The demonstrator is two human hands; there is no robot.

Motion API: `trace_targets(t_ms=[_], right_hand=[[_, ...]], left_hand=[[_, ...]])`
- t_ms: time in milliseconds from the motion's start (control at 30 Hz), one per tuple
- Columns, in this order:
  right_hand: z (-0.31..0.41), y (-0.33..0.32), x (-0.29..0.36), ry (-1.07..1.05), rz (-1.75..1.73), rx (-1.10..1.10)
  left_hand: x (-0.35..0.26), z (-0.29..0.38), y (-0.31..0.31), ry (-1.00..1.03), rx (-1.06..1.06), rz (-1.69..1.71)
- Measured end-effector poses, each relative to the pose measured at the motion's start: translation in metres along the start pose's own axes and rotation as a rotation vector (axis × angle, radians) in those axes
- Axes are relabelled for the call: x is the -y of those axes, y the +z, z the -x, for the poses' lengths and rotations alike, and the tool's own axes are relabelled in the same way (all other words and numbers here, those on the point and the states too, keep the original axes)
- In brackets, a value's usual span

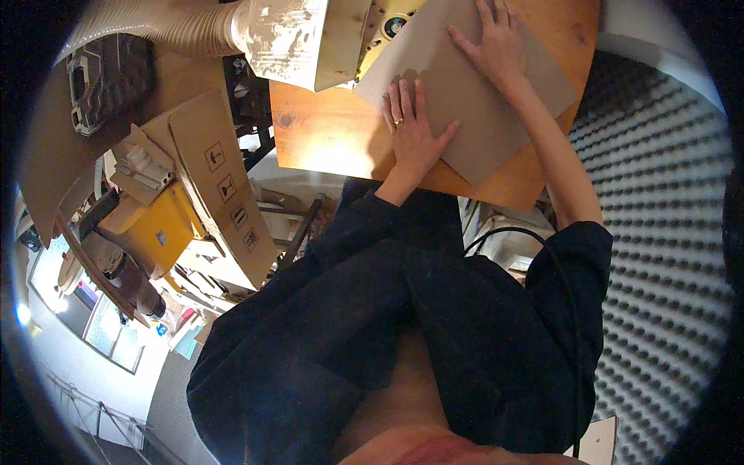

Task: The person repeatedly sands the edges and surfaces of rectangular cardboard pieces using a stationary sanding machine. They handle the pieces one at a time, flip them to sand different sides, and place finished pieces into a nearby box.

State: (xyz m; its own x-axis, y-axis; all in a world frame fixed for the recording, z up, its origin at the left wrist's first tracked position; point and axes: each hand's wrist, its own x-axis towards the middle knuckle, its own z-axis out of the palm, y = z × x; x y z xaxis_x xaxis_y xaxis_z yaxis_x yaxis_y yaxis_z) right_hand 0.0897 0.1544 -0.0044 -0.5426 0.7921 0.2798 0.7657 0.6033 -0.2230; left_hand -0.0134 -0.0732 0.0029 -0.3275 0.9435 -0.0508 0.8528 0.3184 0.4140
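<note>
A flat grey-brown board [465,110] lies turned at an angle on a wooden tabletop [325,128]. My left hand [415,131], with a ring on one finger, rests flat near the board's left edge, fingers spread. Farther forward and to the right, my right hand [500,52] lies on the same board with its thumb out; its fingertips reach the top of the view. Beyond the board's left corner is a yellow machine plate [372,46] with a round fitting [396,27] in it. The board covers part of this plate.
A ribbed hose [157,26] joins a dusty box-shaped hood [282,40] beside the yellow plate. At left stand a cardboard box [218,186], a yellow bin [148,226] and a black tool case [110,81]. Foam padding [657,244] lines the right side. A black cable [558,261] crosses my right sleeve.
</note>
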Motion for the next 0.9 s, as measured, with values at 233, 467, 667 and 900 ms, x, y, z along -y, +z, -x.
trace_targets(t_ms=[233,467,667,900], right_hand=[[0.009,-0.004,0.019,0.036,-0.053,0.050],[0.017,-0.002,0.030,0.048,-0.067,0.081],[0.027,0.001,0.043,0.028,-0.118,0.027],[0.037,-0.004,0.060,0.058,-0.069,0.102]], left_hand=[[0.009,0.015,-0.003,-0.017,0.047,-0.028],[0.017,0.028,-0.005,-0.028,0.041,-0.016],[0.025,0.044,-0.006,-0.029,0.009,-0.022],[0.034,0.058,-0.012,-0.042,0.026,-0.031]])
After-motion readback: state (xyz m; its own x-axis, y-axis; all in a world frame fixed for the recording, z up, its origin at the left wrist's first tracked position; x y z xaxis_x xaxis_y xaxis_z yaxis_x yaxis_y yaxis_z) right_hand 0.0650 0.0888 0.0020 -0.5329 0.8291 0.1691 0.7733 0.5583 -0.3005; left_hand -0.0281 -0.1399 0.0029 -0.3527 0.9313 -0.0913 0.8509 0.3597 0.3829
